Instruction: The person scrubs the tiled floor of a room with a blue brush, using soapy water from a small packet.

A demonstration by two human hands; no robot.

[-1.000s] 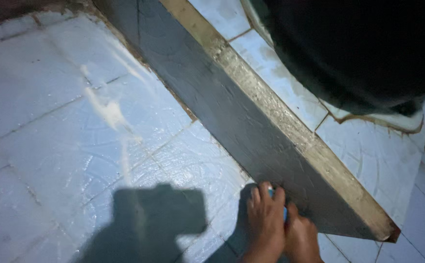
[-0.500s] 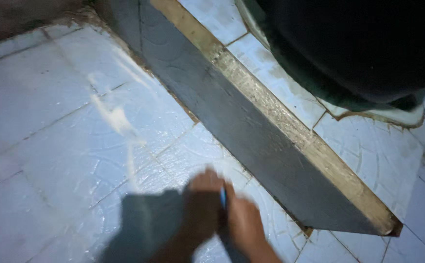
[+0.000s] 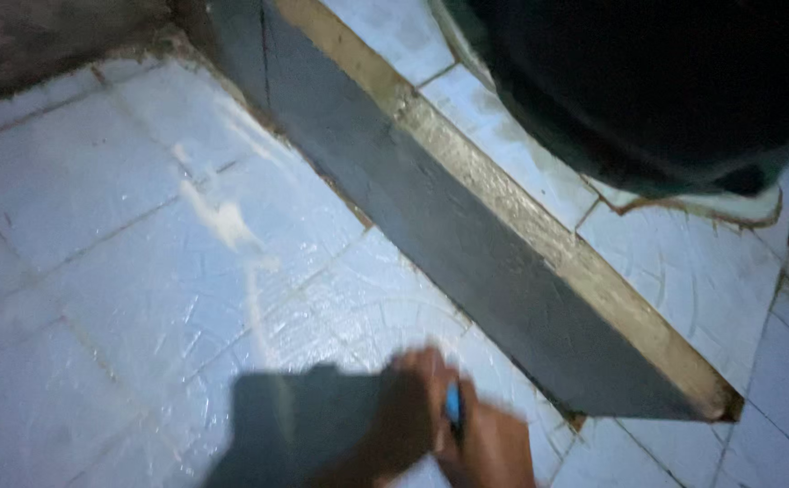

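Both my hands are at the bottom middle of the view, pressed together on a small blue object that shows only as a thin strip between them. My left hand is curled over it from the left, and my right hand closes on it from the right. They rest on the wet, pale patterned floor tiles, a short way out from the grey step face. The hands are blurred, and what the blue object is cannot be made out.
A grey step with a worn tan top edge runs diagonally from top middle to lower right. Pale tiles continue above it. A large dark rounded container fills the top right. A whitish streak lies on the lower floor.
My hands slid left with the blue object, away from the foot of the step and out onto the floor tiles. The view shifted slightly.
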